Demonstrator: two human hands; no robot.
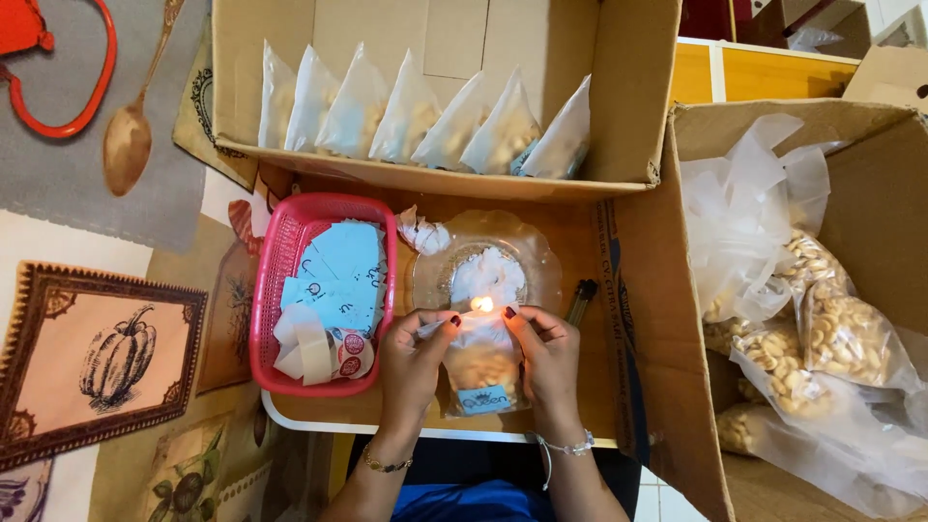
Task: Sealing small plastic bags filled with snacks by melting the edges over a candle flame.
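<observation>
My L hand & R hand both pinch the nut bag top, held over flame above glass dish; pink basket just left.

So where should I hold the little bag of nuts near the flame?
Probably like the left hand and right hand do: pinch the little bag of nuts at its two upper corners, coming from each side. The flame burns at the top middle, and the nuts weigh down the bottom, so side grips keep fingers away.
</observation>
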